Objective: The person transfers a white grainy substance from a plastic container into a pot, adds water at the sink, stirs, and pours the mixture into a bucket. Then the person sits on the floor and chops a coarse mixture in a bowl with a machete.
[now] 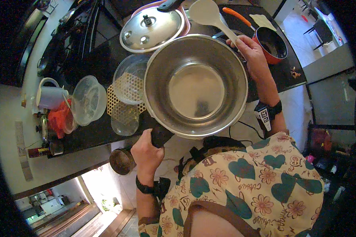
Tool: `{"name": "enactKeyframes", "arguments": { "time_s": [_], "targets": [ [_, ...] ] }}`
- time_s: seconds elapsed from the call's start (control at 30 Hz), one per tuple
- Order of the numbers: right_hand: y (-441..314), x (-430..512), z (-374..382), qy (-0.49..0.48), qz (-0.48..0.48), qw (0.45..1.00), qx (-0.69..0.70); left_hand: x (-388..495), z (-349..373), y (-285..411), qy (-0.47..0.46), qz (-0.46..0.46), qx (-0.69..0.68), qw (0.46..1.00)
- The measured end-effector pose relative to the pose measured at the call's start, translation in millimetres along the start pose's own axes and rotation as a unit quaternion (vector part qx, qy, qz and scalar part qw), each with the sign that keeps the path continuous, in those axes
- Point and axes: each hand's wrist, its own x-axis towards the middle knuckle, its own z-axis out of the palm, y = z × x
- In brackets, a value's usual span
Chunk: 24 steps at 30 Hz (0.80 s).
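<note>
Before me a large stainless steel pressure cooker pot [195,91] is tilted so that I look straight into its bare inside. My left hand [148,151] grips the pot's black handle [161,136] at the lower left. In my right hand [250,51] is the handle of a white ladle [205,11], its bowl raised beyond the pot's far rim. The right hand is close to the pot's right side; whether it also touches the pot cannot be seen. A steel pressure cooker lid [152,29] with a black knob lies behind the pot.
On the black countertop [92,139] at left are a clear plastic bowl [130,77], a translucent plastic tub [89,100], a clear oval container [125,118] and a blue-grey mug [52,96]. A red saucepan [270,44] and orange-handled utensil [238,17] are at right. A round metal pot [121,161] sits lower down.
</note>
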Motion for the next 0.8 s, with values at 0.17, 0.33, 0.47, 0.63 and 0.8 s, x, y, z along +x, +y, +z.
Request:
{"name": "enactKeyframes", "arguments": {
  "time_s": [0.17, 0.33, 0.47, 0.63, 0.8],
  "targets": [
    [34, 18, -17, -0.013, 0.022, 0.999, 0.028, 18, 26, 5, 0.01, -0.001, 0.017, 1.0],
    [66, 26, -30, -0.043, 0.008, 0.998, 0.04, 10, 40, 13, 0.004, -0.037, 0.048, 0.998],
    [68, 27, -39, 0.004, -0.046, 0.99, -0.136, 3, 46, 18, -0.034, -0.069, 0.079, 0.994],
    [26, -8, -40, 0.08, -0.232, 0.919, -0.31, -2, 49, 13, -0.033, -0.027, -0.019, 0.999],
    [3, -47, -15, -0.066, -0.167, 0.871, -0.457, -29, 32, -3, -0.057, -0.113, -0.155, 0.98]
  ]
}}
